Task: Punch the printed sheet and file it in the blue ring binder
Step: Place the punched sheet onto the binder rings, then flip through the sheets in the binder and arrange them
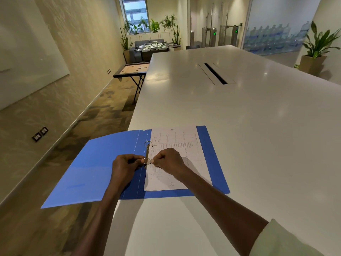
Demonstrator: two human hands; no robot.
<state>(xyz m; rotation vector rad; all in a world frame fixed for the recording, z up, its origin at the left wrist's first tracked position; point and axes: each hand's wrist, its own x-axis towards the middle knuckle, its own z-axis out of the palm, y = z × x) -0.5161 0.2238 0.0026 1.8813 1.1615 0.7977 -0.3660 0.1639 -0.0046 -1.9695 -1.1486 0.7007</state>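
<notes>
The blue ring binder (88, 174) lies open at the left edge of the white table (239, 111), its left cover hanging out over the floor. The printed sheet (184, 145) rests on the right cover, its left margin at the metal rings (148, 145). My left hand (125, 166) pinches the near ring from the left. My right hand (168, 159) pinches the same ring from the right, lying on the sheet. The far ring looks closed through the paper. Whether the near ring is closed is hidden by my fingers.
A cable slot (215, 73) is cut into the table's middle. Off the left edge is carpeted floor, with a carrom board on a stand (132, 70) further back. A potted plant (317, 50) stands at the far right.
</notes>
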